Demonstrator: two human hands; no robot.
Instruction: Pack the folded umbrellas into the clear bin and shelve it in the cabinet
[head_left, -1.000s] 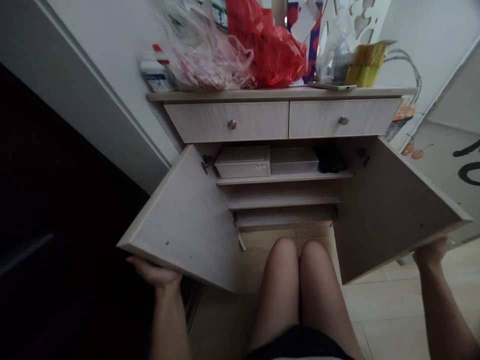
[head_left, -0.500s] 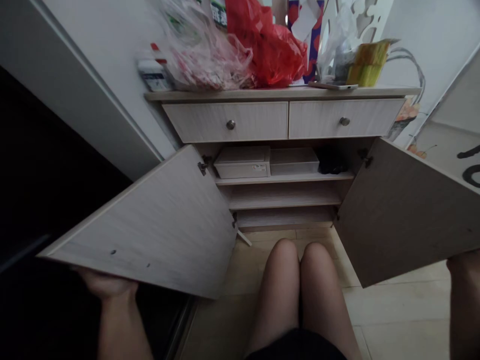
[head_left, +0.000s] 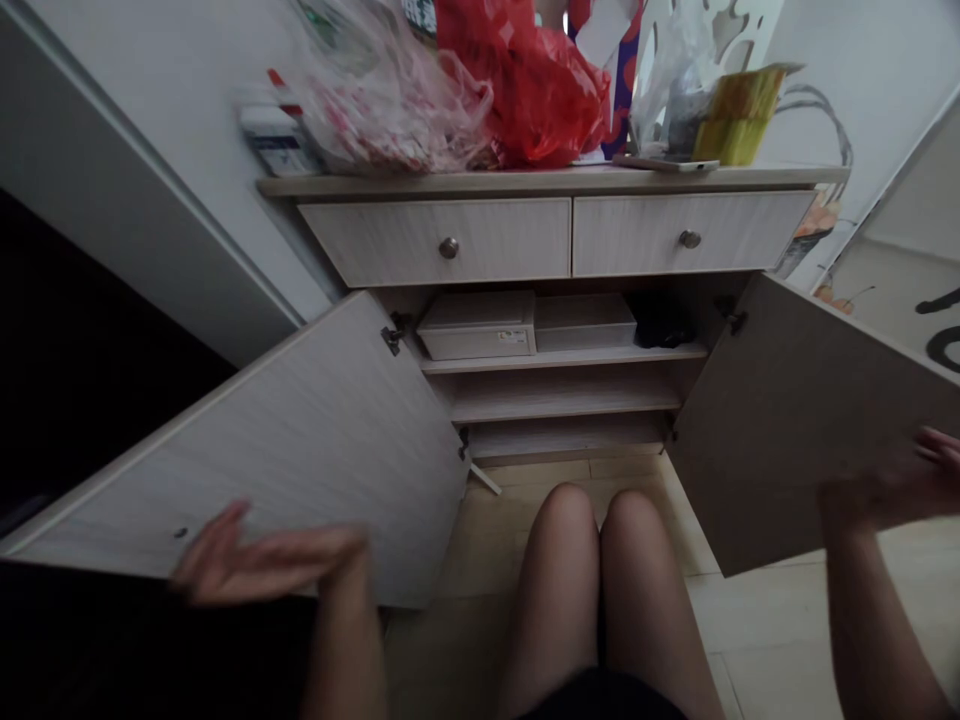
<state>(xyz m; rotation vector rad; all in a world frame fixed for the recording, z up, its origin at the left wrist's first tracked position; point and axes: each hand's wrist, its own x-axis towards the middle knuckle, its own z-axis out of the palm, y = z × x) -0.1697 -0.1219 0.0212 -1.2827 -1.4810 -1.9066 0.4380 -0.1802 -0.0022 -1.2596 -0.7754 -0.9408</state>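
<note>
My left hand (head_left: 259, 570) is in front of the inner face of the left cabinet door (head_left: 322, 440), smeared by motion, with its thumb apart from the fingers and nothing in it. At the right, my right hand (head_left: 904, 485) is also blurred, in front of the right cabinet door (head_left: 795, 430), its visible fingers stretched out. Whether either hand touches its door, I cannot tell. Both doors stand wide apart. On the top shelf inside are a whitish lidded box (head_left: 480, 325), an open-topped bin (head_left: 585, 322) and a black bundle (head_left: 660, 320).
Two drawers, a left one (head_left: 435, 235) and a right one (head_left: 690, 240), sit closed above the shelves. On the cabinet top (head_left: 525, 183) lie a pink plastic bag (head_left: 405, 110), a red bag (head_left: 547, 90), a white bottle (head_left: 277, 140) and a yellow packet (head_left: 739, 115). My knees (head_left: 592, 520) are in front.
Both hands have come off the lower outer edges of the doors and moved inward, in front of the doors. The view has shifted slightly closer; the left door appears a little wider.
</note>
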